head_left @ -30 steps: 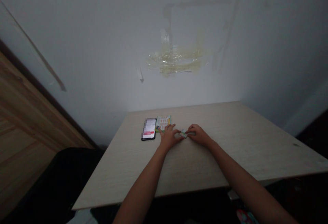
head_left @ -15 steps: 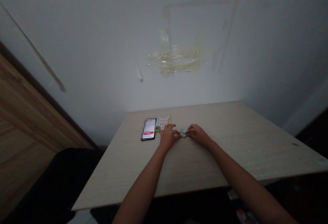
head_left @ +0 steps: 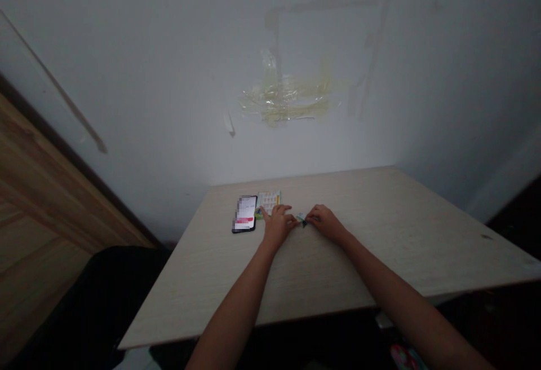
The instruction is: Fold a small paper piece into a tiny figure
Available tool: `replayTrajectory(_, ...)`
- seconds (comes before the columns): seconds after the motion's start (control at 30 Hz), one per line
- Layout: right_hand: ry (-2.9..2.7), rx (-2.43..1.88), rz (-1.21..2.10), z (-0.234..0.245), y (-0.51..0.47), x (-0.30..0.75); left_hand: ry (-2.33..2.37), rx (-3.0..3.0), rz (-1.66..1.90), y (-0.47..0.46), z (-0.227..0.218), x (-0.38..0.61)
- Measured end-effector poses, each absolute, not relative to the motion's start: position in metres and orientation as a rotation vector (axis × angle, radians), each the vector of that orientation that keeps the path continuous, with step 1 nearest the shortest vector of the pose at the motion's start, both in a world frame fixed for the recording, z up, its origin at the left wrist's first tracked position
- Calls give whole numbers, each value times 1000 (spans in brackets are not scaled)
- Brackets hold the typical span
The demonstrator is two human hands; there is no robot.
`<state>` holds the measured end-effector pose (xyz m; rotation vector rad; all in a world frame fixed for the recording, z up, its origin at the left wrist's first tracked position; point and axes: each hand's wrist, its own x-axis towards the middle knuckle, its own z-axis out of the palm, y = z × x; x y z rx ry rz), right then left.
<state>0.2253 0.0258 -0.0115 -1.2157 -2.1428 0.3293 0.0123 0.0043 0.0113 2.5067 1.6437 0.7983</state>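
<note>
A small pale green and white piece, like paper or card, lies between my hands just above the tabletop; a dark patch shows at its near edge. My left hand pinches its left side between thumb and finger, the other fingers spread out. On the opposite side, my right hand grips the edge with its fingertips. Beyond my left hand, partly covered by its fingers, is a flat printed sheet or booklet with rows of small pictures and a green lower edge. What the small piece exactly is, I cannot tell.
A phone with a lit screen lies left of the printed sheet. The pale wooden table meets a white wall with yellowed clear tape. A wooden panel stands at the left, with a dark shape below it.
The small piece has tilted or bent between my fingertips, and a dark patch now shows on its near edge. Both hands stay in nearly the same place.
</note>
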Motion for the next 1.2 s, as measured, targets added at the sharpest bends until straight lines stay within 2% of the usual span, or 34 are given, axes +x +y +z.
replayTrajectory(0.73,-2134,-1413,167,-13,24,217,1720,2448,721,8,8,27)
replayTrajectory(1.0,-2202,-1193,195,-3,16,225,1681,2515,742,6,12,23)
replayTrajectory(1.2,-2220,-1218,136,-6,19,224,1651,2603,751,3,18,23)
